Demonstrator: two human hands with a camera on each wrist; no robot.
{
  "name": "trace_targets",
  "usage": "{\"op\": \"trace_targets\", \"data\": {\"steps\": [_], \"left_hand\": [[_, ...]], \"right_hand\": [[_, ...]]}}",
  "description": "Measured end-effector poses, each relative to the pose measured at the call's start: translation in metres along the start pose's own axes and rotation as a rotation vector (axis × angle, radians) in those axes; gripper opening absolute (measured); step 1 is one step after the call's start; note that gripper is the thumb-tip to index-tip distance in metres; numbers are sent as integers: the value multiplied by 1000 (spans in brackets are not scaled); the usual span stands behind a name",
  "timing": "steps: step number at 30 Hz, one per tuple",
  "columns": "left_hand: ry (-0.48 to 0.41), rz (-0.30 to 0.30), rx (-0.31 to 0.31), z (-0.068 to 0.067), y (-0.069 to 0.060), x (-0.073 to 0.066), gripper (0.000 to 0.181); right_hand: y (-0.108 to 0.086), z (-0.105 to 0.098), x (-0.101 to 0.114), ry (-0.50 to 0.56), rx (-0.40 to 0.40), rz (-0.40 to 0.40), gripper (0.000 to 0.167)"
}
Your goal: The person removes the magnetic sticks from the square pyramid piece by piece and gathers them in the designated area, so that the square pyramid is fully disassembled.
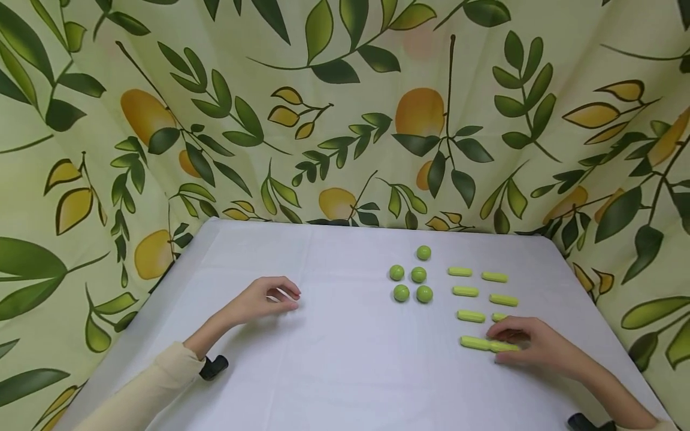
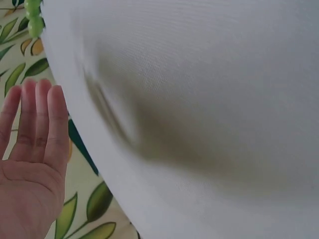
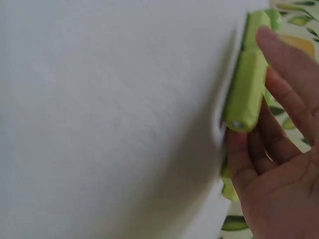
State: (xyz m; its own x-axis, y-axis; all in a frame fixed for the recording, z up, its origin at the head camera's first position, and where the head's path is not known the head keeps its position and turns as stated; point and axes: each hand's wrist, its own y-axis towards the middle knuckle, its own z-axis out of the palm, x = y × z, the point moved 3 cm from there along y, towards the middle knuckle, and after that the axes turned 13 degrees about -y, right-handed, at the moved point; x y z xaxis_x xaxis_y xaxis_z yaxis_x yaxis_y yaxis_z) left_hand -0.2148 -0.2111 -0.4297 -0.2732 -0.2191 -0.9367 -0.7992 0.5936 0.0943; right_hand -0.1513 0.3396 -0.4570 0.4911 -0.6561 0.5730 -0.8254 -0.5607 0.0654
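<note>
My left hand (image 1: 264,299) hovers over the left part of the white-covered table, fingers loosely bent with nothing between them. In the left wrist view the left palm and fingers (image 2: 39,119) show bare. At the front right, my right hand (image 1: 539,344) has its thumb and fingers around a short yellow-green stick (image 1: 505,346), faceted with a small pale spot on its end. That stick (image 3: 246,89) lies between thumb and fingers in the right wrist view. A like stick (image 1: 474,343) lies end to end with it. Behind, one stick (image 1: 498,316) is partly hidden by the fingers.
More green sticks (image 1: 465,291) lie in two columns on the right side of the white table (image 1: 334,359). Left of them sit several shiny green balls (image 1: 418,275). A leaf-and-fruit patterned curtain (image 1: 345,120) hangs behind the table's far edge.
</note>
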Motion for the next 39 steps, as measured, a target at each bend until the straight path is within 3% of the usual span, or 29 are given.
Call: {"op": "trace_targets", "data": {"steps": [9, 16, 26, 34, 39], "left_hand": [[-57, -8, 47, 17, 15, 2, 23], [-86, -19, 94, 39, 29, -3, 22], [-39, 2, 222, 84, 65, -14, 23], [-55, 30, 313, 125, 99, -20, 24], [-71, 54, 351, 141, 110, -23, 23]], "right_hand": [[4, 8, 3, -26, 8, 67, 19], [2, 12, 3, -5, -25, 25, 16], [2, 13, 3, -32, -60, 53, 17], [2, 13, 3, -37, -69, 62, 17], [4, 15, 5, -45, -72, 73, 17]]}}
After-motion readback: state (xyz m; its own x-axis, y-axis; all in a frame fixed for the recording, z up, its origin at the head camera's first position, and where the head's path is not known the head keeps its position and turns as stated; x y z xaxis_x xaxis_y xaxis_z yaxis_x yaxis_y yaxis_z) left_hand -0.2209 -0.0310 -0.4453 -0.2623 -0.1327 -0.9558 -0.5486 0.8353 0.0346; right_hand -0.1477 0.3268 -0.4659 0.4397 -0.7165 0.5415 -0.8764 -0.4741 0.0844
